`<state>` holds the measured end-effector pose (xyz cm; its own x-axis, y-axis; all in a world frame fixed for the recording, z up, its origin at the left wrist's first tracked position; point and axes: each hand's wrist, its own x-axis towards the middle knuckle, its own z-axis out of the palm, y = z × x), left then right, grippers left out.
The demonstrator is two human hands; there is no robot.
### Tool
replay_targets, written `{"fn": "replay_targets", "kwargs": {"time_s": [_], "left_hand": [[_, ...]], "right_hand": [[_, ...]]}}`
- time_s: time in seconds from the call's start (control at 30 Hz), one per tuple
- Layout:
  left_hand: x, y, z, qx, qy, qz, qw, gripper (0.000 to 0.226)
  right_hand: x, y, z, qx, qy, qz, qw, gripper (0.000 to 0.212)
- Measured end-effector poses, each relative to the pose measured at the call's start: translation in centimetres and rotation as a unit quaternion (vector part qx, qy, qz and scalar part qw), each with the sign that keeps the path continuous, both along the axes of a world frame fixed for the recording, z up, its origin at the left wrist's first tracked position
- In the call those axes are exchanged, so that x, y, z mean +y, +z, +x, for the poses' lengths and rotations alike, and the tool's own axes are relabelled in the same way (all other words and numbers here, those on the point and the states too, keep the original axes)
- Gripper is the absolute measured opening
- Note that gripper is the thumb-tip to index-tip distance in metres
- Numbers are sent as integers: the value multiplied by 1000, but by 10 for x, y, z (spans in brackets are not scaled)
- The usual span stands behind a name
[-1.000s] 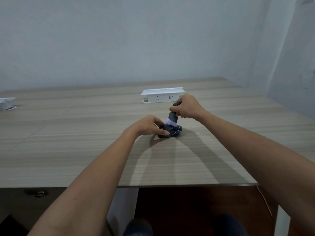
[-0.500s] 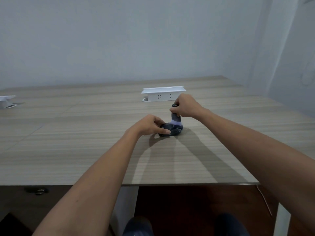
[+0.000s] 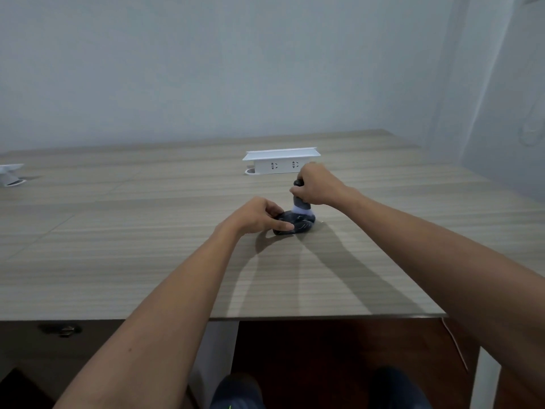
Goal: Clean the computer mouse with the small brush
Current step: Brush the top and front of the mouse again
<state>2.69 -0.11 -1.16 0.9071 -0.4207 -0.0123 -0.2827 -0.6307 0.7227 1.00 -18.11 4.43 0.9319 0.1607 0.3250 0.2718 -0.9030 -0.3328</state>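
A dark computer mouse (image 3: 298,224) lies on the wooden table (image 3: 147,246), a little right of centre. My left hand (image 3: 256,215) grips its left side, thumb and fingers around the body. My right hand (image 3: 317,184) holds a small brush (image 3: 301,204) upright by its dark handle. The pale bristles press on the top right part of the mouse. Most of the handle is hidden inside my fist.
A white raised socket box (image 3: 281,163) stands on the table just behind my right hand. Another white fitting (image 3: 10,174) sits at the far left edge. The table's front edge (image 3: 324,315) runs below my forearms, and my shoes (image 3: 236,391) show beneath it.
The brush has shifted slightly rightward across the mouse's top with my right hand. My left hand keeps its grip on the mouse, which has not moved.
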Motion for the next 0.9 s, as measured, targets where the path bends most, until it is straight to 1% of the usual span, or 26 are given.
{"fn": "replay_targets", "kwargs": {"time_s": [0.1, 0.17, 0.23, 0.3, 0.37, 0.47, 0.5, 0.53, 0.57, 0.6, 0.7, 0.73, 0.83, 0.9], "left_hand": [[-1, -4, 3, -11, 12, -1, 1000, 45], [-2, -5, 3, -17, 17, -9, 1000, 44], [-3, -5, 0, -22, 18, -13, 1000, 40], [-4, -4, -2, -27, 19, -13, 999, 39], [-5, -5, 0, -28, 22, -16, 999, 39], [-6, -6, 1, -32, 34, -13, 999, 45], [-6, -6, 1, -32, 38, -10, 999, 45], [-6, -5, 0, -31, 43, -8, 999, 39], [-7, -4, -1, -27, 48, -6, 998, 35], [-7, -4, -1, -24, 48, -8, 999, 35], [-6, -7, -2, -34, 30, -16, 999, 62], [-6, -7, -3, -33, 29, -15, 999, 63], [-6, -4, -5, -24, 32, -9, 999, 41], [-6, -2, -4, -17, 29, -8, 999, 44]], "right_hand": [[6, 1, -3, -3, 16, 25, 1000, 40], [4, 1, -4, -6, 14, 30, 999, 42], [-2, 1, -3, -9, -3, 13, 1000, 45], [-10, -2, -2, -6, -20, -11, 1000, 43], [-15, -4, -2, -11, -25, -15, 1000, 43], [-7, -3, -5, -22, 7, 24, 999, 41], [-2, -3, -5, -17, 22, 41, 999, 38], [2, -4, -5, -9, 32, 56, 998, 36], [5, -5, -5, -4, 36, 63, 997, 36], [5, -6, -5, -4, 34, 62, 998, 37], [-5, -6, -4, -19, 3, 44, 999, 39], [-10, -6, -2, -25, -12, 32, 999, 40], [-18, -9, -4, -53, -32, -27, 998, 43], [-13, -13, -6, -60, -16, -39, 997, 44]]}}
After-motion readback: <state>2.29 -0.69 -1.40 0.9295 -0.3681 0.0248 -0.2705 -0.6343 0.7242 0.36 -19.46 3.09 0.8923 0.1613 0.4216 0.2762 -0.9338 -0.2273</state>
